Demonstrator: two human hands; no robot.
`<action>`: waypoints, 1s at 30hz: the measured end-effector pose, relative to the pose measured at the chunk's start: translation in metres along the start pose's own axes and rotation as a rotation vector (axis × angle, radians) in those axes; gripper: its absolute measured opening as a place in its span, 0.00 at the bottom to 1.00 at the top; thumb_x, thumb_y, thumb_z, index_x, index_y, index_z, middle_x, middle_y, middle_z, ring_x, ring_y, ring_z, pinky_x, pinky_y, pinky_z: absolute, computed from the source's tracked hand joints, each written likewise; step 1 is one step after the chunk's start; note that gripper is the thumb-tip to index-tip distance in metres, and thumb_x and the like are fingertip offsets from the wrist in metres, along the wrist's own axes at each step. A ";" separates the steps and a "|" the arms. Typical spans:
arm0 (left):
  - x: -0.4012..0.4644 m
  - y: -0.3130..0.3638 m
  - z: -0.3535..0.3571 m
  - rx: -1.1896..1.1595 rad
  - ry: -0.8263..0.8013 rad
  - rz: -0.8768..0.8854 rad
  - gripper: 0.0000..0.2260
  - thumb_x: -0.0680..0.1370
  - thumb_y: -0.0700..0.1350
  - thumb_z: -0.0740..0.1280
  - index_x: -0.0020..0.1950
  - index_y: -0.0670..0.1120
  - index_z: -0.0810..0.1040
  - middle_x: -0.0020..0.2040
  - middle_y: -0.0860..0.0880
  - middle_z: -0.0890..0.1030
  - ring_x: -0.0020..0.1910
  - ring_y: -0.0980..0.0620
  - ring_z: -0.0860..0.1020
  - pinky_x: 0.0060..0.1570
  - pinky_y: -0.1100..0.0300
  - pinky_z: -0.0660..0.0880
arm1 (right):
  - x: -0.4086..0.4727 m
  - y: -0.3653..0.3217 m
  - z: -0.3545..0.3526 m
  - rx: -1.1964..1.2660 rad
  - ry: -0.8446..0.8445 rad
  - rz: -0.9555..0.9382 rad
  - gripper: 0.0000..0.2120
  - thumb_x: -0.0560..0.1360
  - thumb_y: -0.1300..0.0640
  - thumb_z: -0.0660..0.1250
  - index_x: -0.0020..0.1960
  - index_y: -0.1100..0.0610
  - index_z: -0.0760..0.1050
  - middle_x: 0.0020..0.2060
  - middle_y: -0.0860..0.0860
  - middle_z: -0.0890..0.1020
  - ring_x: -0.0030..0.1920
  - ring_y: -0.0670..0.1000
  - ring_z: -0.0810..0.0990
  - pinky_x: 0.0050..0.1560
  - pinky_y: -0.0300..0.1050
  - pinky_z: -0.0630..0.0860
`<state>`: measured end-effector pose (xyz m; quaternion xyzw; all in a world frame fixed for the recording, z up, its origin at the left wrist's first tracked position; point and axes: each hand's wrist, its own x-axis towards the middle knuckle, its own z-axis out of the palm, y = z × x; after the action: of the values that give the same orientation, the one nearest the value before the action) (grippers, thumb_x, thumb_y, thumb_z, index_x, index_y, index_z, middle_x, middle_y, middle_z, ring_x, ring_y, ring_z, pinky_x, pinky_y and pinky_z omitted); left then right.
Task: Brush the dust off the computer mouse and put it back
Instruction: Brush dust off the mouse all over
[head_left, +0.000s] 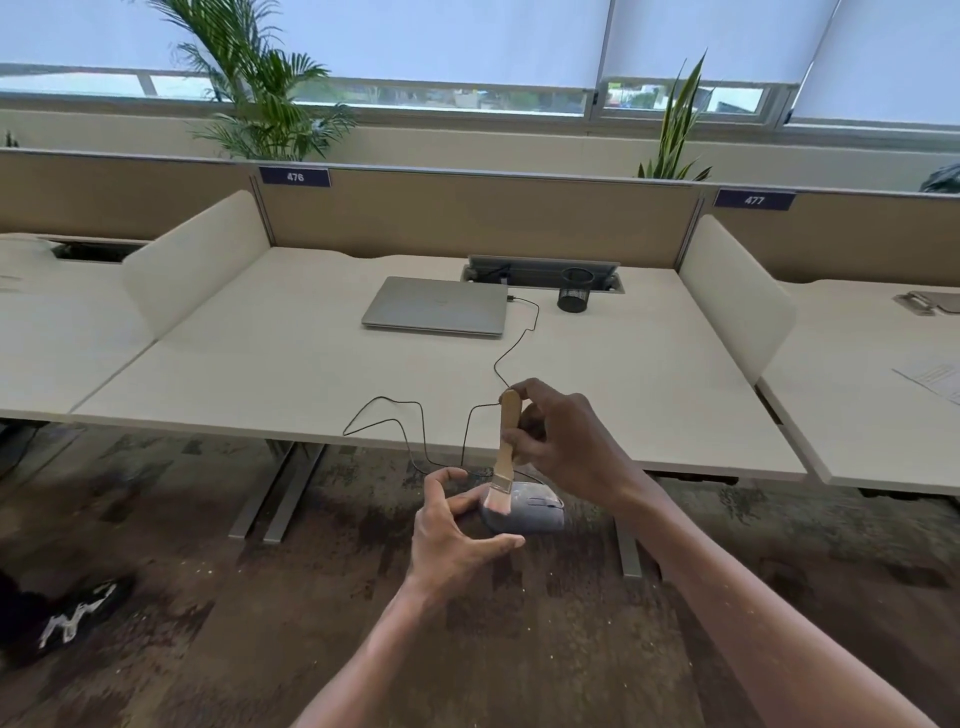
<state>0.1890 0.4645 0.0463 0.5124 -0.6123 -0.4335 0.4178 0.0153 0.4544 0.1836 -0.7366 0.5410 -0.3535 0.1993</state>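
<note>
A dusty grey wired computer mouse (535, 514) is held in the air below the desk's front edge, over the carpet. My left hand (452, 530) grips its left end with thumb and fingers. My right hand (561, 441) holds a wooden-handled paintbrush (506, 447) upright, and its pale bristles touch the mouse's top left. The mouse's thin black cable (415, 431) loops over the desk (291, 374) and runs up to a shut silver laptop (436, 306).
A black mesh pen cup (575, 291) stands by the cable hatch at the back of the desk. White side dividers (737, 301) flank the desk. Metal desk legs (275, 493) stand on the brown carpet. A dark shoe (67, 618) lies at the lower left.
</note>
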 end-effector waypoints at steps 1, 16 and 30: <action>0.000 0.001 0.000 -0.002 -0.001 0.005 0.45 0.55 0.54 0.86 0.64 0.52 0.65 0.56 0.52 0.86 0.53 0.63 0.84 0.58 0.58 0.81 | 0.000 0.002 0.000 -0.013 0.006 0.005 0.12 0.76 0.66 0.71 0.56 0.55 0.75 0.39 0.52 0.85 0.37 0.49 0.86 0.43 0.51 0.84; 0.004 0.002 -0.002 -0.021 -0.002 0.007 0.45 0.53 0.55 0.86 0.63 0.54 0.66 0.51 0.57 0.86 0.55 0.61 0.84 0.59 0.55 0.81 | 0.008 0.019 -0.004 0.005 0.071 0.059 0.13 0.76 0.65 0.71 0.57 0.54 0.74 0.38 0.52 0.85 0.36 0.49 0.86 0.43 0.53 0.84; 0.004 0.004 0.002 0.040 -0.007 0.024 0.44 0.56 0.51 0.88 0.65 0.54 0.66 0.55 0.53 0.84 0.55 0.60 0.83 0.56 0.66 0.80 | 0.017 0.001 0.010 -0.066 0.044 0.034 0.15 0.76 0.65 0.70 0.62 0.59 0.75 0.39 0.55 0.84 0.37 0.52 0.85 0.42 0.51 0.84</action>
<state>0.1855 0.4613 0.0503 0.5119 -0.6283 -0.4180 0.4105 0.0247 0.4372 0.1811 -0.7256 0.5690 -0.3480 0.1691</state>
